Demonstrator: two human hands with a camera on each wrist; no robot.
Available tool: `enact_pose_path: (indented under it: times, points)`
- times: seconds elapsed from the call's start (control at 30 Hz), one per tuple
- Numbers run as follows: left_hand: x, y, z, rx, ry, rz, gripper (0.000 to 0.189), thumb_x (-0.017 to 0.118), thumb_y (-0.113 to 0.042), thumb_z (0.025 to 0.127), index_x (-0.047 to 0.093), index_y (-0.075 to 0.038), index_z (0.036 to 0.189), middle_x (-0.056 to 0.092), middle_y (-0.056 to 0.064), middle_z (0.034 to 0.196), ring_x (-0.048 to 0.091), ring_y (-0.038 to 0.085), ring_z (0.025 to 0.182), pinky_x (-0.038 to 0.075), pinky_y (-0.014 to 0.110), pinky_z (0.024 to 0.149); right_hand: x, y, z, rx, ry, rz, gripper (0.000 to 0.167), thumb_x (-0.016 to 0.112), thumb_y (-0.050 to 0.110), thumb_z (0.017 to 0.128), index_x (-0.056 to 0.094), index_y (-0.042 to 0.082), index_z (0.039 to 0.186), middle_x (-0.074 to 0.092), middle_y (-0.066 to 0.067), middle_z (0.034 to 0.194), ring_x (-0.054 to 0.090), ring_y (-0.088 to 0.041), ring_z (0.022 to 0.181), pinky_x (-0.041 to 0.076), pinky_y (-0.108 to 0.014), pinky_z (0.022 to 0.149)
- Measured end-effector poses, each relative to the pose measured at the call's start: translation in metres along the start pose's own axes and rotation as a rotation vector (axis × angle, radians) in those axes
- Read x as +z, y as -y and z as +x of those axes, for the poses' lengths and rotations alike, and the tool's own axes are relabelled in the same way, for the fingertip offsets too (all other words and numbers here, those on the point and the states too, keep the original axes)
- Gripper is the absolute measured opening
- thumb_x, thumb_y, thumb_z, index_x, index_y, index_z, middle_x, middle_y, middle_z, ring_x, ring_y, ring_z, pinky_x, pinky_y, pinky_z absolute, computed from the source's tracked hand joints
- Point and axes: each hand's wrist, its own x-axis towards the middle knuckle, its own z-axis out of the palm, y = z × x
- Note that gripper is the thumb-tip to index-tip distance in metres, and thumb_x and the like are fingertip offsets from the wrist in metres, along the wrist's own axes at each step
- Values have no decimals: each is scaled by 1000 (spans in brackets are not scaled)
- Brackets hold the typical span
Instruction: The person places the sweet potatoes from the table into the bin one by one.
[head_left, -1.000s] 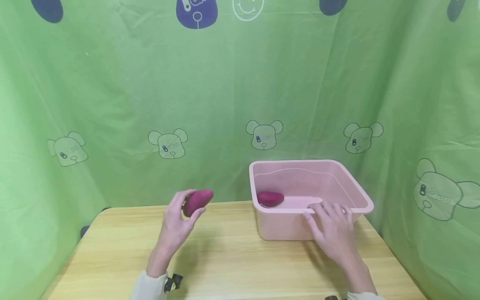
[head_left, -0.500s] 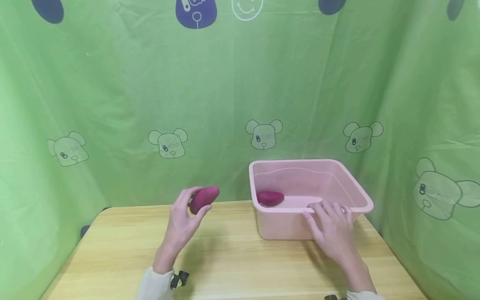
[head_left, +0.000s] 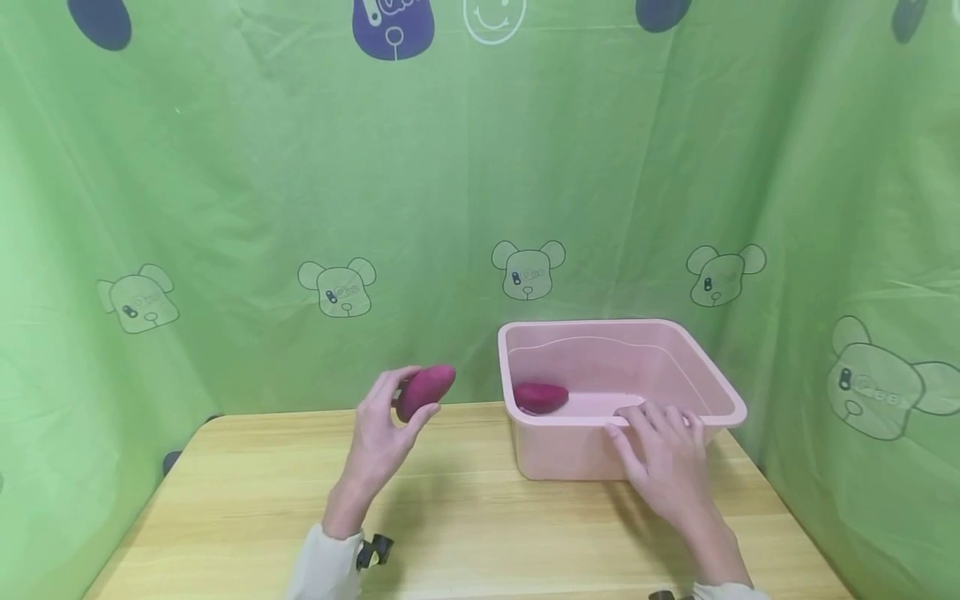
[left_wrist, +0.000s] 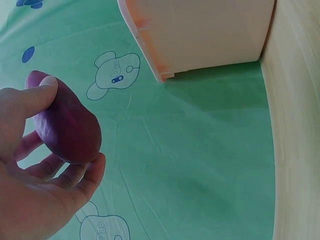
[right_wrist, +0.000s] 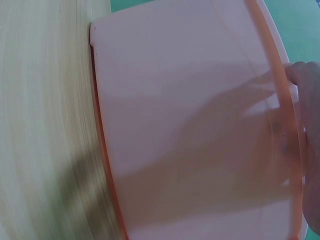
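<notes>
My left hand [head_left: 381, 437] grips a purple sweet potato [head_left: 427, 392] above the table, left of the pink bin [head_left: 570, 454]. In the left wrist view the thumb lies over the sweet potato [left_wrist: 70, 125] and the fingers curl under it. Another purple sweet potato [head_left: 541, 397] lies inside the bin at its left end. My right hand [head_left: 667, 458] holds the bin's near rim, fingers hooked over the inside and thumb on the outer wall. In the right wrist view the hand [right_wrist: 307, 135] shows at the rim, and its shadow falls on the bin wall [right_wrist: 170, 100].
The bin stands at the back right of a light wooden table [head_left: 480, 533]. A green curtain [head_left: 420, 167] printed with bear heads hangs close behind the table and along both sides. Dark camera mounts [head_left: 375, 550] sit at the wrists.
My left hand has moved right and slightly up with the sweet potato, closer to the bin. The right hand and the bin have stayed in place.
</notes>
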Motion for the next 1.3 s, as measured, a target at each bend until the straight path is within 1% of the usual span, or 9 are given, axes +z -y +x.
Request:
enact_pose_path:
  times: [0.17,0.43,0.63,0.7,0.97,1.13,1.3]
  points:
    - [2,-2,0,-2,0,-8,53,84,-19,86,62,-9,134,65,4,124,63,18,106,58,35,91,1,0,0,1,6,3,26,63,35,99,68,13,112,64,-8,110,51,-30,96,31,-66,100]
    - [8,-6,1,56,-3,-14,54,84,-19,87,63,-7,135,66,6,126,65,20,111,58,35,95,0,-1,0,-5,-1,-6,23,64,33,99,67,13,109,64,-7,106,51,-30,94,32,-65,99]
    - [12,-10,2,62,-10,-21,54,84,-14,86,63,-8,135,66,7,128,65,24,114,57,39,97,0,0,-1,-4,5,-5,22,63,33,99,67,14,108,64,-7,106,51,-30,94,32,-65,98]
    - [13,-12,2,62,-5,-19,54,84,-11,86,63,-8,136,65,8,129,64,25,116,56,39,99,0,0,-1,-3,6,-5,22,63,33,99,67,14,109,64,-7,106,51,-30,94,32,-65,98]
    - [19,-17,6,64,36,-10,58,82,-2,84,61,-4,138,63,11,132,62,27,119,53,38,103,0,0,0,-2,6,-4,22,64,33,99,67,13,109,64,-8,107,51,-30,95,32,-65,99]
    - [24,-20,8,76,40,-17,59,80,-1,85,59,-4,140,62,12,133,62,28,119,54,38,102,0,0,0,0,11,-6,23,63,34,99,67,13,110,64,-7,107,51,-30,96,31,-65,99]
    - [29,-23,10,71,45,-38,60,81,-4,86,59,-7,141,62,11,132,62,27,119,53,37,102,0,-1,0,1,13,-8,24,63,34,99,67,13,110,64,-7,107,51,-30,96,31,-65,99]
